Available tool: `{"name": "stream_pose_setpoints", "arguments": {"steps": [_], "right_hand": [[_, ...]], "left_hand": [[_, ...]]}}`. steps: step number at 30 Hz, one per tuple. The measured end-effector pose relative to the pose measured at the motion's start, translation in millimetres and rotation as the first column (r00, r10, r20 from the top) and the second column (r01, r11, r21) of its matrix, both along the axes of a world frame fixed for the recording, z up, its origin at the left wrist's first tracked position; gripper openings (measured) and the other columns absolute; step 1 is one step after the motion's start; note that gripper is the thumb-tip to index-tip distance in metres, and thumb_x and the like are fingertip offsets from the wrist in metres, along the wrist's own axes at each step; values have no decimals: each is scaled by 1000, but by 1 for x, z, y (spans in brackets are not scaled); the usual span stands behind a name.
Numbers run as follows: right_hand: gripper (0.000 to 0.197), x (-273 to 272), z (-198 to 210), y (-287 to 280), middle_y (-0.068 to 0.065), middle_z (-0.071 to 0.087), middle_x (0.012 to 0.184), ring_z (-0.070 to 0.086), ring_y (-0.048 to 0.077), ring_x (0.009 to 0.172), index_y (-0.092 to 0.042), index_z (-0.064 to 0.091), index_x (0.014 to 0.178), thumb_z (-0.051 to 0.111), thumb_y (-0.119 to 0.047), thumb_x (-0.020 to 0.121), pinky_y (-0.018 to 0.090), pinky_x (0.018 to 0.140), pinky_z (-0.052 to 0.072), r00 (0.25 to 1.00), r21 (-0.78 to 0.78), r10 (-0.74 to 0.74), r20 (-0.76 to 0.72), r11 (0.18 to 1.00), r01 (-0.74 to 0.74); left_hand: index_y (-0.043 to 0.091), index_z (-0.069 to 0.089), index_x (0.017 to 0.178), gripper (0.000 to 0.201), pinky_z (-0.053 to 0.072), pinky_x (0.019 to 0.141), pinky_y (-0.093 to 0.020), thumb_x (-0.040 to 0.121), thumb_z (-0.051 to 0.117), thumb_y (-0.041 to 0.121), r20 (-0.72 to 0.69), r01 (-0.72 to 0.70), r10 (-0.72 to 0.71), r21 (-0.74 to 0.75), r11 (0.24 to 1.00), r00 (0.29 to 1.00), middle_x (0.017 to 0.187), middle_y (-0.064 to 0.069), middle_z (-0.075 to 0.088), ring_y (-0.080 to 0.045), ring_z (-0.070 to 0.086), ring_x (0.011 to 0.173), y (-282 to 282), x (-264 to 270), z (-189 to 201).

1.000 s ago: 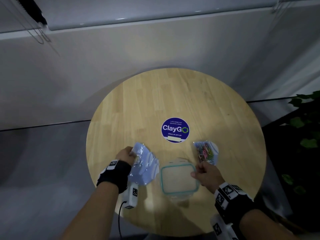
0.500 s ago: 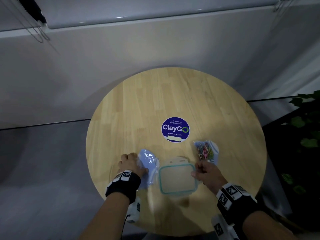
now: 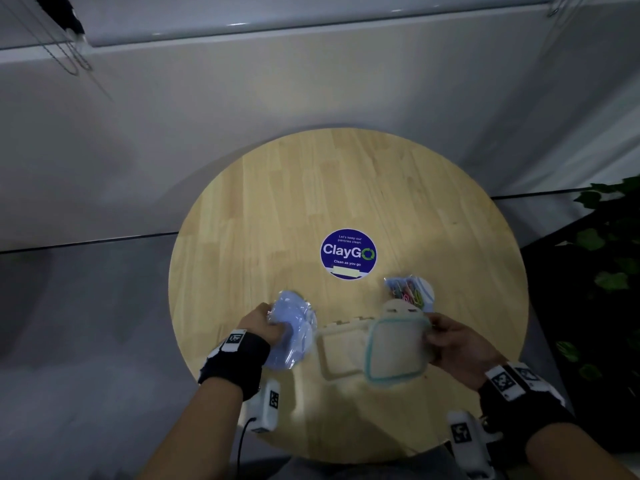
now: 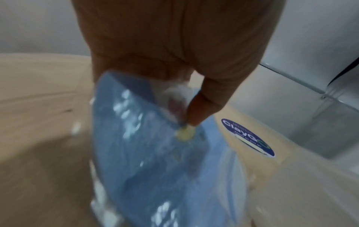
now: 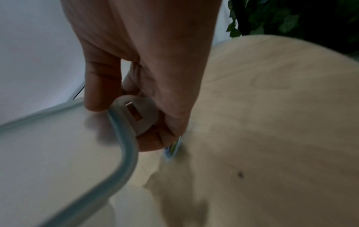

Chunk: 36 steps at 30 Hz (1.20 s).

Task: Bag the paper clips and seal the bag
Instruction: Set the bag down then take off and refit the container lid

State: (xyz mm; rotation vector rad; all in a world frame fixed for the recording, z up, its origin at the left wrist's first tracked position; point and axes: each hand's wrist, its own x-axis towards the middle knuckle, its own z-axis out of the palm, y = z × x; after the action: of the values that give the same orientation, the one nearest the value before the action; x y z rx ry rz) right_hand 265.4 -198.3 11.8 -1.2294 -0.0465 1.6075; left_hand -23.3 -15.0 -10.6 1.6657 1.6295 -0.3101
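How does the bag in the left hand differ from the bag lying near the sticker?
The blue bag is gripped by the left hand and looks crumpled; the bag by the sticker lies flat on the table, untouched. No clips show in the blue bag, though the view is blurred; the bag by the sticker holds coloured paper clips. Both are plastic bags with blue on them.

The round wooden surface [image 3: 277,209] carries a round blue sticker [image 3: 348,253] at its middle. Near its front edge stands a clear plastic container [image 3: 341,355]. A clear lid with teal rim [image 3: 398,346] is above the container's right part. The bluish plastic bag [image 3: 294,329] is left of the container. A clear packet of coloured paper clips [image 3: 410,292] lies behind the lid, right of the sticker.
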Motion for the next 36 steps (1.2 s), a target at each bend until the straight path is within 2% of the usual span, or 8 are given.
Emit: {"name": "stream_pose_setpoints", "arguments": {"steps": [6, 9, 13, 16, 19, 22, 30, 36], "right_hand": [[54, 5, 10, 3, 12, 63, 69, 53, 29, 70, -7, 66, 76, 60, -16, 22, 32, 61, 38, 995, -115, 16, 95, 993, -5], [55, -14, 28, 22, 8, 69, 67, 57, 26, 67, -3, 66, 94, 70, -32, 47, 28, 61, 44, 990, -86, 20, 142, 996, -8], [73, -22, 44, 52, -3, 58, 40, 44, 8, 29, 7, 44, 126, 29, -55, 91, 14, 34, 37, 989, 27, 126, 79, 991, -128], [64, -24, 56, 62, -9, 50, 45, 45, 6, 37, -6, 45, 136, 56, -41, 83, 18, 39, 40, 948, 51, 292, 127, 952, -301], [26, -39, 59, 67, -3, 70, 91, 63, 10, 83, -25, 68, 104, 58, -23, 80, 28, 83, 49, 796, -58, 535, 283, 838, -542], [13, -43, 37, 65, 4, 66, 86, 58, 22, 88, -21, 66, 62, 66, -27, 73, 39, 96, 43, 548, -285, 696, 465, 703, -652], [25, -41, 12, 46, 13, 69, 85, 61, 28, 80, -7, 71, 75, 63, -29, 82, 42, 93, 44, 602, -400, 646, 469, 764, -507], [32, -59, 7, 54, 20, 67, 111, 63, 30, 96, -1, 67, 106, 57, -26, 87, 36, 89, 45, 652, -425, 637, 411, 767, -482]], "left_hand": [[11, 54, 96, 14, 41, 69, -30, 82, 50, 7, 175, 63, -80, 97, 993, 981, 89, -16, 65, -32, 59, 85, 7, 1, 30], [14, 55, 91, 14, 42, 68, -31, 77, 53, 11, 365, 48, -95, 136, 990, 926, 86, -17, 65, -25, 56, 77, 7, 6, 59], [16, 50, 80, 9, 38, 62, -29, 73, 54, 19, 387, 135, -192, 170, 976, 902, 70, -12, 55, -24, 45, 67, 5, 17, 93], [20, 54, 84, 11, 47, 72, -31, 73, 56, 20, 385, 269, -274, 66, 961, 881, 78, -7, 62, -25, 58, 77, -4, 35, 103], [25, 59, 88, 17, 45, 70, -25, 72, 55, 21, 369, 437, -419, 38, 899, 830, 82, 0, 62, -20, 61, 82, -25, 60, 95], [18, 61, 91, 15, 41, 67, -21, 78, 58, 11, 335, 480, -476, 75, 874, 813, 88, -7, 66, -24, 61, 85, -40, 79, 79], [18, 52, 103, 32, 46, 58, -20, 83, 52, -7, 539, -137, 211, -175, 975, 815, 78, -1, 59, -9, 56, 61, -62, 48, 48], [28, 28, 132, 70, 40, 53, -7, 77, 41, -13, 542, -74, 109, -87, 994, 833, 90, -5, 58, -11, 52, 67, -79, 60, 45]]}}
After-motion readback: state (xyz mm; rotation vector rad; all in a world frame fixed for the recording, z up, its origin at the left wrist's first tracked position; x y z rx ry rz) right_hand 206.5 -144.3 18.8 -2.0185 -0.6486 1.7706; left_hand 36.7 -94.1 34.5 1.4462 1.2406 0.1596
